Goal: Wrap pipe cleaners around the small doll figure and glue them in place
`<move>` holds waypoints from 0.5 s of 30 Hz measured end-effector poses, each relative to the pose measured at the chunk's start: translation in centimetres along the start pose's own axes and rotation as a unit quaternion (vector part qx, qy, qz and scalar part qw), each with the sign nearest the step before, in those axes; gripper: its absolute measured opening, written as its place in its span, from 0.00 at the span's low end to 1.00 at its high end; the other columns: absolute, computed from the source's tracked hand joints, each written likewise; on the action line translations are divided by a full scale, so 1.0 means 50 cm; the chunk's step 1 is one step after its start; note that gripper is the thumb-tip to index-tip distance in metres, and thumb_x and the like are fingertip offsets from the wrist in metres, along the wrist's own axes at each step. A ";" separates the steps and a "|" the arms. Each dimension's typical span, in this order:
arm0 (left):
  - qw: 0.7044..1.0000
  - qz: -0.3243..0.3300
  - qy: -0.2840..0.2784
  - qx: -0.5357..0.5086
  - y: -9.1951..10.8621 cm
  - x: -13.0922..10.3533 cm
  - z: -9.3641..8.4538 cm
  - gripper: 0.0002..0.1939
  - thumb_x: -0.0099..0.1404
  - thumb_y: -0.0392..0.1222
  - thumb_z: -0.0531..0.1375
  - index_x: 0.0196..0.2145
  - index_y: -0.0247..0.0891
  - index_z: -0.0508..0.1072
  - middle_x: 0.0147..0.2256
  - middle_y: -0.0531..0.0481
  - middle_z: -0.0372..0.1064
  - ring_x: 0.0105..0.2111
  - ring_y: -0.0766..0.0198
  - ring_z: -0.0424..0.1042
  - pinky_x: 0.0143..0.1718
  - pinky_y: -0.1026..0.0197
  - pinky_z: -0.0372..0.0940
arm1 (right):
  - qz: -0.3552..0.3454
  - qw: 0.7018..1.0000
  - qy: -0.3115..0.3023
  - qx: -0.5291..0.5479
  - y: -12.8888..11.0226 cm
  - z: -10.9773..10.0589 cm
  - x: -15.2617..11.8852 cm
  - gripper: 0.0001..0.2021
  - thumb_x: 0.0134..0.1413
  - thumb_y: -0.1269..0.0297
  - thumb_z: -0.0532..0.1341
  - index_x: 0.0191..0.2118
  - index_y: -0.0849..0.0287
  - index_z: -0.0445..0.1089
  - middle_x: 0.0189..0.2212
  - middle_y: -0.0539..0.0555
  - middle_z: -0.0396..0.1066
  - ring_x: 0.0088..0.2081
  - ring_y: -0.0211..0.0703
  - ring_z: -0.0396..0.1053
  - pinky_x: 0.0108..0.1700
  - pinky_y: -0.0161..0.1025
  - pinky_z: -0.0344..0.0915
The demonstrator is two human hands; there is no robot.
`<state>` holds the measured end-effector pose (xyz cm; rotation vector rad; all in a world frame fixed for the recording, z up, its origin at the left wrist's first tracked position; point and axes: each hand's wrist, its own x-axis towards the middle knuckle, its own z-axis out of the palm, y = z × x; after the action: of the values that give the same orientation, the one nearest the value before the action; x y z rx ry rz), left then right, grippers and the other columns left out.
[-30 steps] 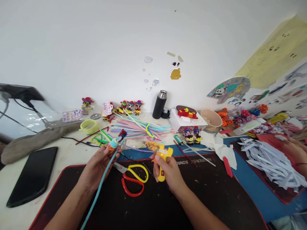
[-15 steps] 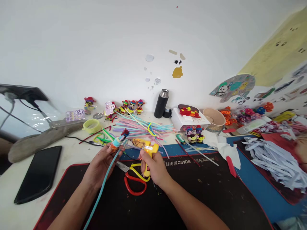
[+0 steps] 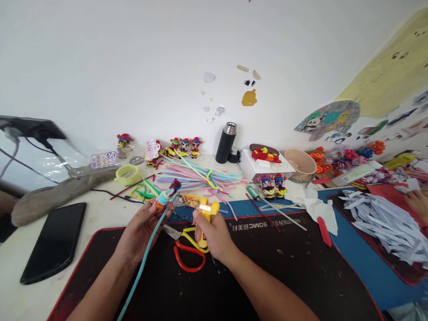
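Between the fingers of my left hand [image 3: 142, 229] is a small figure wrapped in pipe cleaner [image 3: 162, 199], orange and light blue with a dark red top. A long light-blue pipe cleaner [image 3: 144, 258] trails from it down over my wrist. My right hand [image 3: 214, 234] is wrapped round the handle of a yellow hot glue gun [image 3: 207, 208]. Its stained nozzle points left, close beside the figure; whether it touches I cannot tell. Red-and-yellow scissors [image 3: 190, 257] lie on the black mat below, partly behind my right hand.
Pastel pipe cleaners [image 3: 197, 174] lie heaped behind my hands. A black thermos [image 3: 226, 143] stands near the wall, right of several finished figures [image 3: 184, 147]. A phone [image 3: 55, 243] lies left, paper strips [image 3: 384, 225] right. Another person's hand [image 3: 417, 203] shows at the far right.
My right hand and the glue gun have shifted slightly left, toward the figure. Another person's hand has come into view at the right edge. My left hand has barely moved.
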<state>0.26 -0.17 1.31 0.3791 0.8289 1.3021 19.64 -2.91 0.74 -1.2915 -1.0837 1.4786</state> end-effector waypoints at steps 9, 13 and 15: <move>1.000 -0.003 0.004 0.001 0.001 -0.002 0.001 0.14 0.52 0.36 0.77 0.38 0.35 0.84 0.37 0.45 0.84 0.38 0.57 0.83 0.44 0.64 0.79 | 0.000 1.000 0.004 -0.006 0.000 0.000 0.000 0.32 0.53 0.28 0.63 0.25 0.57 0.67 0.12 0.47 0.63 0.15 0.36 0.59 0.21 0.34 0.55; 1.000 -0.004 0.000 0.010 0.001 -0.003 0.000 0.14 0.53 0.36 0.76 0.39 0.35 0.84 0.37 0.46 0.84 0.38 0.58 0.82 0.44 0.64 0.79 | 0.000 1.000 0.000 -0.006 0.001 0.001 0.000 0.32 0.53 0.28 0.62 0.25 0.57 0.67 0.12 0.47 0.62 0.15 0.36 0.59 0.21 0.35 0.55; 1.000 -0.002 0.000 0.008 0.001 -0.003 -0.001 0.15 0.53 0.37 0.77 0.39 0.35 0.84 0.37 0.45 0.84 0.38 0.58 0.82 0.44 0.64 0.79 | -0.002 1.000 0.001 -0.005 0.002 0.003 0.000 0.31 0.54 0.29 0.63 0.25 0.57 0.67 0.11 0.46 0.61 0.15 0.36 0.59 0.21 0.35 0.55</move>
<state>0.20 -0.29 1.34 0.3909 0.8401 1.2917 19.49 -2.95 0.67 -1.2964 -1.0937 1.4704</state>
